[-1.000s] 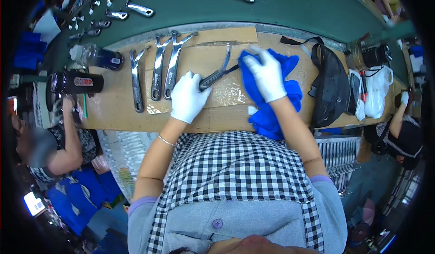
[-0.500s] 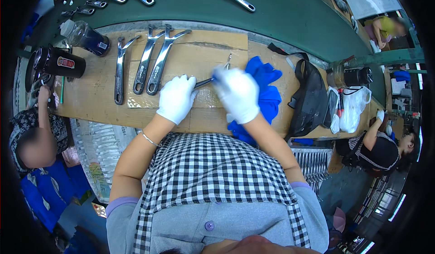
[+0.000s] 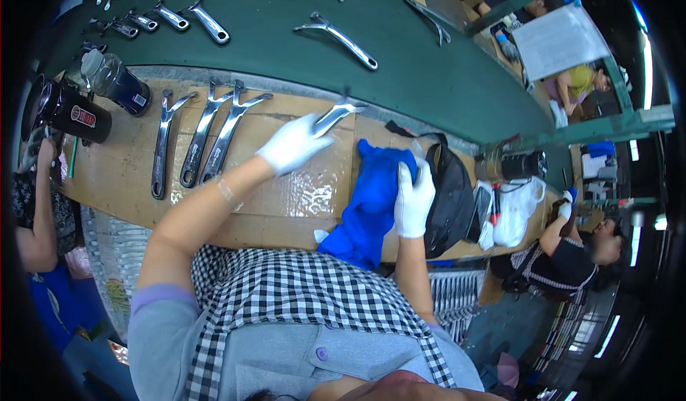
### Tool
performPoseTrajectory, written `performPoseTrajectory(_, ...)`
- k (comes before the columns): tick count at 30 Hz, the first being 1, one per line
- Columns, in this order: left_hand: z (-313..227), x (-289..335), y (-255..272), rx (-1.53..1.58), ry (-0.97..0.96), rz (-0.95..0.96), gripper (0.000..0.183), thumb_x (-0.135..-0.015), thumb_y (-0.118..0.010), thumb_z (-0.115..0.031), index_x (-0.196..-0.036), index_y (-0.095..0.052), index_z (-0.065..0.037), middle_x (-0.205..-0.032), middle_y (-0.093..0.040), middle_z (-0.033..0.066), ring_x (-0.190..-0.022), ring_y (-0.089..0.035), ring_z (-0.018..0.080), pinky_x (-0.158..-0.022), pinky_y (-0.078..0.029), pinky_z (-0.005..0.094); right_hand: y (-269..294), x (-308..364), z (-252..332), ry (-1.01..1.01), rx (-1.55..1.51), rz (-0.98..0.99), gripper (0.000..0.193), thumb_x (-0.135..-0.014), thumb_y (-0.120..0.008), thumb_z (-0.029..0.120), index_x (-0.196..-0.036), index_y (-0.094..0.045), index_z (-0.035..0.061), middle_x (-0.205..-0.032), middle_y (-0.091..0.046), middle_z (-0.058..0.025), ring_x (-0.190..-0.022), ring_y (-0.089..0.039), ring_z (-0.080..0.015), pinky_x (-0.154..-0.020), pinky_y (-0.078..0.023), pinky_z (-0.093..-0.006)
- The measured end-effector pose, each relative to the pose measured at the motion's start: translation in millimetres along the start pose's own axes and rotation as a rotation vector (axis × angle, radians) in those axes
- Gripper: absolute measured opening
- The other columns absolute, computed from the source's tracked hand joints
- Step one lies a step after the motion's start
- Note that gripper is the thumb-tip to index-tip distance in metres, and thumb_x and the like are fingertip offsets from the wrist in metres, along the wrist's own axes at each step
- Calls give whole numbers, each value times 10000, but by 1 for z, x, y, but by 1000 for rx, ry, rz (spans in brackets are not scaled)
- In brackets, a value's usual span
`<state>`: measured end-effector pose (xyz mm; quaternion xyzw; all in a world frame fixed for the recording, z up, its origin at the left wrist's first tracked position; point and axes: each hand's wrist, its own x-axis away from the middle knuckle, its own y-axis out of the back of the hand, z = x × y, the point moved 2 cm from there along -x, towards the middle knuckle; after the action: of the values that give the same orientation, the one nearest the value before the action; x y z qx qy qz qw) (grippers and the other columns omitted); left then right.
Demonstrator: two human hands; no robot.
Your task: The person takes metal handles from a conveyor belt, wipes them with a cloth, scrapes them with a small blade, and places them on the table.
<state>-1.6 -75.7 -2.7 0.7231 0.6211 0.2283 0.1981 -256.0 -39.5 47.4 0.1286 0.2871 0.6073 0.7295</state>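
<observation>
Three wrenches (image 3: 202,136) lie well left of the blue cloth (image 3: 375,190), whose edge the right hand (image 3: 414,202) pinches between thumb and fingers, while nearer the cloth's left the left hand (image 3: 294,146) curls its fingers around a fourth wrench (image 3: 333,119).

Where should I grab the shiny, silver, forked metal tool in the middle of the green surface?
Probably take that silver forked tool mid-handle, from the near right: its long handle's holed end points that way; the forked head faces the far left.
</observation>
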Motion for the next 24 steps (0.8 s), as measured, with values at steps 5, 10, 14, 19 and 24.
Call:
performPoseTrajectory(5,-34,-169,-6,-36,-5,-189,829,-932,-578,-520,-1577,-300,-80,-1233,-660,263,-1104,-656,421,-969,-507,457,45,1,3,-110,-426,89,345,-917,-718,158,-1188,-580,-5,-1071,-639,-45,-974,-588,-130,-902,-465,-273)
performPoseTrajectory(10,-6,-225,7,-376,76,-54,603,-963,-537,-507,-1439,-511,-138,-1235,-682,197,-1110,-673,369,-947,-535,464,128,-8,10,138,-912,183,545,-879,-732,183,-1307,-509,-70,-1276,-622,-219,-1146,-628,-290,-1045,-469,-418)
performPoseTrajectory(14,-10,-185,22,-346,95,15,534,-952,-551,-515,-1307,-581,-117,-1146,-712,183,-1067,-685,364,-915,-537,467,126,-15,15,98,-441,-127,448,-975,-643,239,-1294,-537,-57,-1163,-645,-123,-1024,-625,-187,-933,-498,-321)
performPoseTrajectory(19,-15,-39,23,-378,-204,31,381,-907,-625,-417,-1136,-644,-114,-936,-678,191,-848,-680,370,-761,-548,492,64,-26,69,105,-175,-1,286,-879,-767,192,-1061,-620,27,-967,-653,-41,-879,-620,-136,-810,-515,-286)
performPoseTrajectory(24,12,95,-11,-490,-262,27,481,-816,-750,-344,-1270,-655,-221,-908,-627,131,-855,-646,311,-743,-537,452,-73,12,22,486,516,410,333,-788,-793,338,-945,-669,71,-863,-674,-133,-836,-652,-335,-731,-512,-446)
